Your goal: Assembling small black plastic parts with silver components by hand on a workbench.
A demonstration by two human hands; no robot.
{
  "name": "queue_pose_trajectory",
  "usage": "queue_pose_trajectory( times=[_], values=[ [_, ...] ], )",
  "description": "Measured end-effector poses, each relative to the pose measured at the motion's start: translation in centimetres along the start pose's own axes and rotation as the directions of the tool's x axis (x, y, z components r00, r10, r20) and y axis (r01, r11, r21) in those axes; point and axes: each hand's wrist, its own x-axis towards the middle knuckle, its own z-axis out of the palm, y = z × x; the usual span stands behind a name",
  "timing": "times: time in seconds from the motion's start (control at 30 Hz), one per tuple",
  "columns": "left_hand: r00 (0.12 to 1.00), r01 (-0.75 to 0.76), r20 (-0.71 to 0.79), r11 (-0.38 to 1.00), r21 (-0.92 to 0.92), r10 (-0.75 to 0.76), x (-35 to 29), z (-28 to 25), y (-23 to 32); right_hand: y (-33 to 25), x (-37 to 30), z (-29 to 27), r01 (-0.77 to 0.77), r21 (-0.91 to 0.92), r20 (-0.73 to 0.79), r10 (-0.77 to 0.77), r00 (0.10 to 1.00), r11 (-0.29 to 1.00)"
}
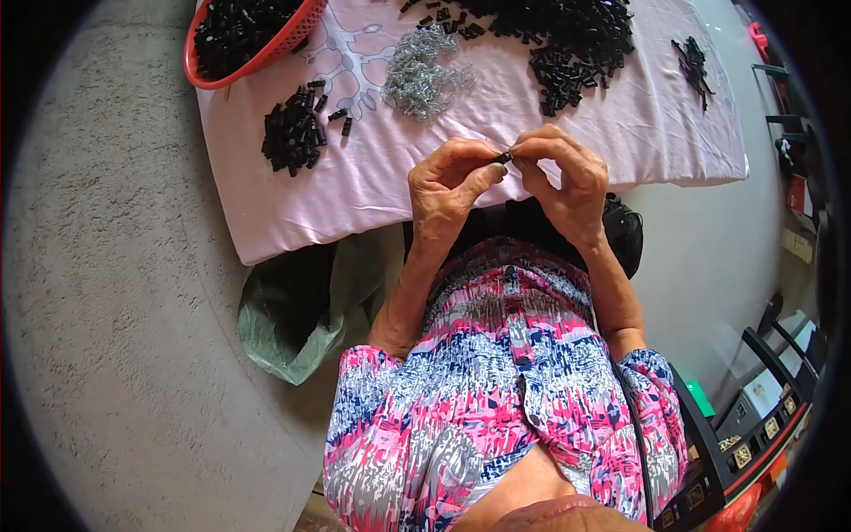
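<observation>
My left hand [449,184] pinches a small black cylindrical part [504,158] between thumb and fingertips, just over the table's near edge. My right hand [567,177] meets it there, thumb and forefinger closed at the part's right end. Whether those right fingertips also hold a second, smaller piece is hidden. Beyond the hands lies a tangled heap of small silvery pieces that look like springs [425,75]. To the left, a small pile of black cylindrical parts [294,133] rests on the pink cloth, with a few loose ones beside it.
The table wears a pink patterned cloth [355,199]. A red plastic basket [301,35] full of black parts stands at its far left. A large black heap [576,53] spreads at the back, and thin black pieces [694,69] lie far right. A green sack [292,328] hangs open below.
</observation>
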Motion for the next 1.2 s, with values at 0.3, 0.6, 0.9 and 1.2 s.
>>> queue_pose_trajectory(
  times=[0.3,0.6,0.9,1.2],
  values=[
    [0.998,0.045,0.045,0.997,-0.068,-0.042,-0.2,0.1,-0.7,-1.8,-0.7,-1.1,-0.062,0.021,0.120,0.059,0.991,0.998],
    [0.999,-0.040,-0.039,0.996,-0.075,0.037,0.4,-0.3,-1.2,1.6,-0.3,-2.5,-0.208,-0.469,-0.196,0.128,0.972,0.859],
    [0.992,-0.123,0.029,0.990,-0.069,0.125,0.3,-0.3,-1.5,3.1,0.7,-1.9,-0.158,-0.659,-0.180,0.050,0.982,0.735],
    [0.996,-0.085,-0.004,0.994,-0.065,0.085,0.2,0.1,-1.1,2.8,0.1,-2.3,-0.095,-0.543,-0.212,-0.027,0.977,0.835]
  ],
)
